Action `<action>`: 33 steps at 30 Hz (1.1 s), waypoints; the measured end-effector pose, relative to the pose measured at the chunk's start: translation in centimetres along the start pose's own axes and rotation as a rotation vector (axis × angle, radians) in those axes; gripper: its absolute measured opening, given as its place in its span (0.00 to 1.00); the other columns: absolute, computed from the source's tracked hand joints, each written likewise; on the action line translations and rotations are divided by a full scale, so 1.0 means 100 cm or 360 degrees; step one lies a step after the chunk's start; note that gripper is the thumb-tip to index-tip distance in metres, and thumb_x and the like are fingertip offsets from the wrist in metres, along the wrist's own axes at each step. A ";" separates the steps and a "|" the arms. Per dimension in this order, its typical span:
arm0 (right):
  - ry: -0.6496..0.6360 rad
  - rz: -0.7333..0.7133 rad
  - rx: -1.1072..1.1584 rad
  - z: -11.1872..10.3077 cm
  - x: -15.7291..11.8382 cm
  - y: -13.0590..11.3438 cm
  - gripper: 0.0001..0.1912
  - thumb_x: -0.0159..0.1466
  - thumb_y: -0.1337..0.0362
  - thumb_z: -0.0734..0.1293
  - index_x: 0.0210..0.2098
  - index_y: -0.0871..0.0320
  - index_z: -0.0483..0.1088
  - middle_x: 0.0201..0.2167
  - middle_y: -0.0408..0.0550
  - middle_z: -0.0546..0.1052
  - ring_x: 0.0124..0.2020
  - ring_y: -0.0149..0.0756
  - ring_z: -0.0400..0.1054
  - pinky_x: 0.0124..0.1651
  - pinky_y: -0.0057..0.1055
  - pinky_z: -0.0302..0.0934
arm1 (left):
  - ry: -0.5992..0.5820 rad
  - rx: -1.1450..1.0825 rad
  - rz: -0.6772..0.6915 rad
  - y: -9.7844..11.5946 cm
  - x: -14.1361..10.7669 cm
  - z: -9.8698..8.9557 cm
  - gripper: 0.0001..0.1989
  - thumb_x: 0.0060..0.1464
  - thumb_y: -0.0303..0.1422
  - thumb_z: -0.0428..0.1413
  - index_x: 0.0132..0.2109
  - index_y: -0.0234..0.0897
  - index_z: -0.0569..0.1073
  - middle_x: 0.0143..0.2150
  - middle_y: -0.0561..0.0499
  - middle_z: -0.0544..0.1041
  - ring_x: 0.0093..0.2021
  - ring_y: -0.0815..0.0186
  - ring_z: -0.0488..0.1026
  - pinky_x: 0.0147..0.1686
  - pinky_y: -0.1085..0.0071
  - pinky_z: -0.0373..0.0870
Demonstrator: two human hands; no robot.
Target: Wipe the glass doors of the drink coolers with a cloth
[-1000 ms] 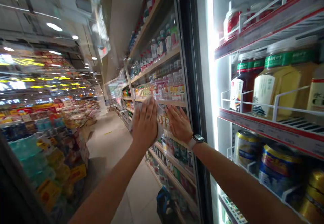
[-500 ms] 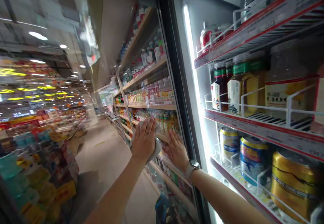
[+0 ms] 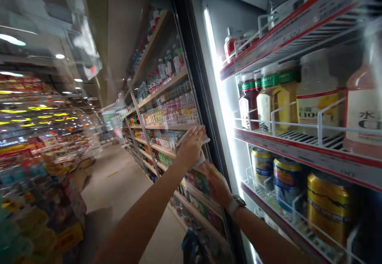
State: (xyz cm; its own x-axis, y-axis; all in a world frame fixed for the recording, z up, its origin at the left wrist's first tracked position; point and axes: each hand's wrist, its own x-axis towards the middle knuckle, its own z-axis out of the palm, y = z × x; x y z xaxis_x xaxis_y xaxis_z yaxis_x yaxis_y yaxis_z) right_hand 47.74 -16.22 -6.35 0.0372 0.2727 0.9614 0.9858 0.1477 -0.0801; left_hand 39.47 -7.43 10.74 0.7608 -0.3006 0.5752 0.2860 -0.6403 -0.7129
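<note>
My left hand [image 3: 190,148] presses a white cloth [image 3: 201,160] against the glass door [image 3: 151,109] of a drinks cooler, close to its dark frame [image 3: 192,63]. The cloth sticks out beyond the fingertips and below the palm. Lower down, my right hand [image 3: 217,185], with a watch [image 3: 238,201] on its wrist, rests against the door near the frame. Its fingers are stretched out and blurred, with no object visible in them. Shelves of bottles show in or through the glass behind both hands.
At the right, the lit cooler holds wire-fronted shelves [image 3: 286,138] with bottled drinks [image 3: 318,109] and cans [image 3: 286,182]. A bright light strip [image 3: 213,45] runs along its side. Left of the door stretches a shop aisle [image 3: 119,184], with stacked goods [image 3: 38,216] beside it.
My left hand has slid the cloth right and slightly up the glass, toward the door frame. My right hand has shifted a little right and down. The view has turned slightly right.
</note>
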 end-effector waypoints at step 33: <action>-0.0145 -0.0154 -0.0075 -0.071 0.031 -0.079 0.34 0.68 0.70 0.53 0.72 0.56 0.41 0.72 0.52 0.51 0.71 0.43 0.48 0.68 0.49 0.54 | -0.0031 0.0034 -0.0299 0.095 -0.213 -0.054 0.29 0.60 0.27 0.43 0.68 0.36 0.58 0.69 0.53 0.60 0.72 0.69 0.48 0.72 0.66 0.31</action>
State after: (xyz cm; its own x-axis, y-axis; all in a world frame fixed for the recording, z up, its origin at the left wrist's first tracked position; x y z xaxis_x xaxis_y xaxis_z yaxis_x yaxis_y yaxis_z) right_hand 41.27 -23.25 -0.90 -0.0712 0.3446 0.9361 0.9908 0.1331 0.0264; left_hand 22.78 -10.93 -6.11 0.7040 -0.1632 0.6912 0.4362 -0.6688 -0.6021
